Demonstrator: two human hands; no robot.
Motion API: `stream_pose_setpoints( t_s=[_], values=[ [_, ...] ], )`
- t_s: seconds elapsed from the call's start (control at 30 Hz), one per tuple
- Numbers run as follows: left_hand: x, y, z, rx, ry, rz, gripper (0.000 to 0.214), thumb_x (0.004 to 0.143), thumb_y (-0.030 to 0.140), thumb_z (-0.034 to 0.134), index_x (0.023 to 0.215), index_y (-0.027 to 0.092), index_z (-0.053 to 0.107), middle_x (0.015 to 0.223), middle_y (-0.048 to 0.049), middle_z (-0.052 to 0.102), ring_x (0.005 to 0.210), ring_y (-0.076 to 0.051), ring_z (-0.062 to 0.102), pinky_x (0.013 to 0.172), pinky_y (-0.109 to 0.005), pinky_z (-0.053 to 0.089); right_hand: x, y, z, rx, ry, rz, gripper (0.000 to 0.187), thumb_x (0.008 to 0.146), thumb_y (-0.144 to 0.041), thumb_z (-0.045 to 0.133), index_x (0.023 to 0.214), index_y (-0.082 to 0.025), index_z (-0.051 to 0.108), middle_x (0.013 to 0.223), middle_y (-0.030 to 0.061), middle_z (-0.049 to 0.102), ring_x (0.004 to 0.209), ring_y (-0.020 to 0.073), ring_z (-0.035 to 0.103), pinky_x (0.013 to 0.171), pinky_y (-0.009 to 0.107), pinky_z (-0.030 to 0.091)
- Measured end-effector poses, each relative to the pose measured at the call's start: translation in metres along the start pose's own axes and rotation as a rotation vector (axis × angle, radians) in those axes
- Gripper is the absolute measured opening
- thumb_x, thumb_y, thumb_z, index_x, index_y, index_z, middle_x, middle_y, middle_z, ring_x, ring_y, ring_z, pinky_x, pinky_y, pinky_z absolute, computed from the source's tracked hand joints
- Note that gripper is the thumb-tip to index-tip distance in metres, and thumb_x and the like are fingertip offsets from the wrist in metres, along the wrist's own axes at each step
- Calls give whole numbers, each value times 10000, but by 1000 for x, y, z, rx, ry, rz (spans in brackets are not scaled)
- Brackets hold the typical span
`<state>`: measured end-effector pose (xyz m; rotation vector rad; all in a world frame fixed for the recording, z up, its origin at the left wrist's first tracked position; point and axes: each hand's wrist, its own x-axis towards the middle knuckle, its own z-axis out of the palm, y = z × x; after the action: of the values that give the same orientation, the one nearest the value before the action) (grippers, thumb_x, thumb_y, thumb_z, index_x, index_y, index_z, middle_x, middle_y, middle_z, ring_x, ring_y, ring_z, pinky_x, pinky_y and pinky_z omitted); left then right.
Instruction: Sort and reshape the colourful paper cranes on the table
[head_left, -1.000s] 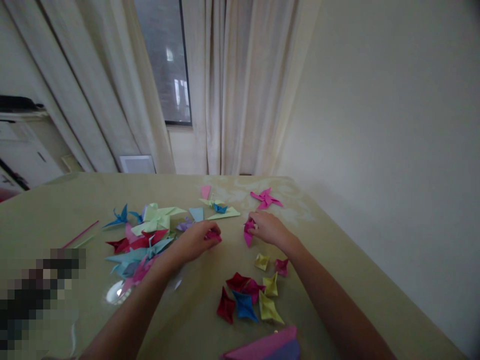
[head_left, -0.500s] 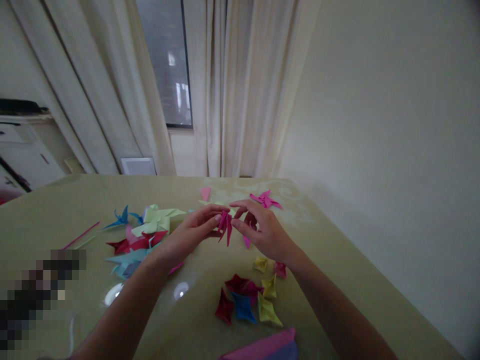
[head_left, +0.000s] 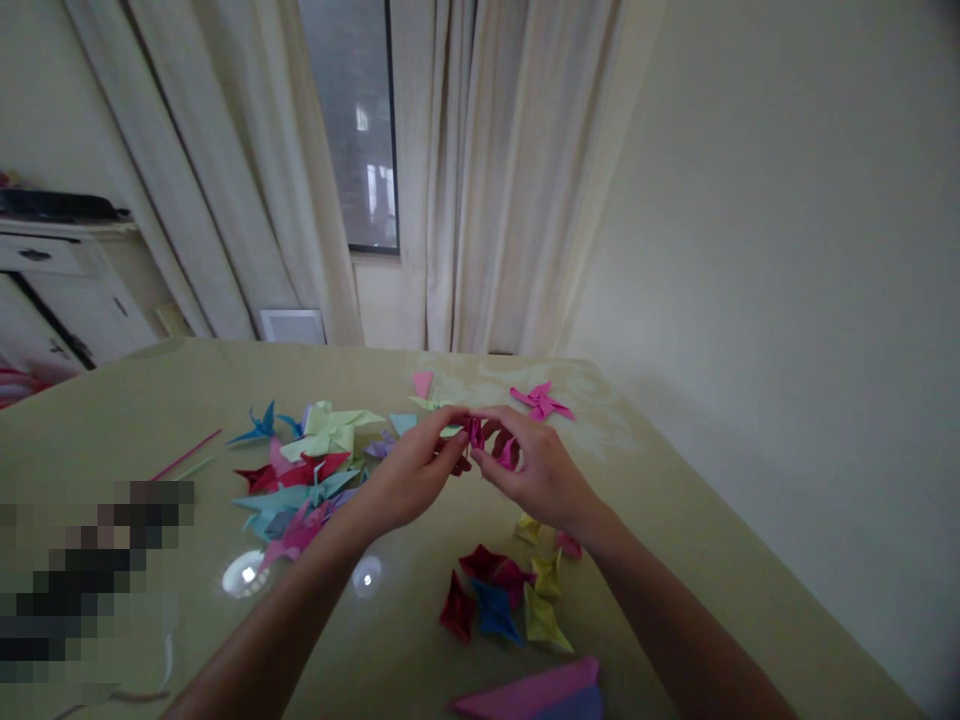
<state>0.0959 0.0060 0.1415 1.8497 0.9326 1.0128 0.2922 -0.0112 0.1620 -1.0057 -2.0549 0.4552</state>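
My left hand (head_left: 409, 478) and my right hand (head_left: 532, 470) meet above the middle of the greenish table (head_left: 660, 520). Together their fingertips pinch small folded pink paper pieces (head_left: 487, 445), held just off the surface. Left of my left hand lies a heap of folded paper shapes (head_left: 307, 470) in green, red, teal and blue. Below my right hand sits a cluster of small folded units (head_left: 502, 600) in red, blue and yellow. A pink pinwheel (head_left: 541, 401) lies beyond my right hand.
A pink and purple paper sheet (head_left: 536, 692) lies at the near edge. A thin pink straw (head_left: 186, 455) rests at the left. Curtains (head_left: 480, 170) and a window stand behind the table, a white cabinet (head_left: 67, 290) to the left, a bare wall to the right.
Both hands rose from the table and came together, each bringing a pink folded piece. The pieces now touch between the fingertips. The view shifted slightly.
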Motion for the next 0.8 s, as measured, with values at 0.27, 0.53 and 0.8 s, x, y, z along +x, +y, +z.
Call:
stream_pose_setpoints(
  t_s=[0.27, 0.53, 0.8],
  values=[
    [0, 4, -7, -254, 5, -123, 359, 974, 556, 586, 1093, 218, 585, 1050, -45, 691, 867, -171, 702, 791, -348, 618, 0, 3, 0, -20, 109, 4, 329, 912, -193, 659, 1236, -241, 682, 904, 11, 742, 742, 144, 669, 666, 255, 524],
    [5, 4, -12, -198, 101, -12, 321, 922, 479, 681, 1053, 186, 660, 871, -30, 718, 750, -160, 696, 695, -294, 581, 0, 5, 0, 178, 231, 82, 295, 898, -300, 744, 1178, -223, 687, 943, 46, 758, 820, 177, 701, 707, 293, 559],
    [1, 15, -7, -147, 207, 71, 235, 934, 411, 695, 1025, 195, 677, 877, -34, 744, 731, -167, 717, 670, -283, 579, -2, -5, 2, 350, 148, 109, 551, 809, -433, 882, 1268, -238, 649, 1151, 89, 759, 1027, 242, 730, 889, 389, 605]
  ],
)
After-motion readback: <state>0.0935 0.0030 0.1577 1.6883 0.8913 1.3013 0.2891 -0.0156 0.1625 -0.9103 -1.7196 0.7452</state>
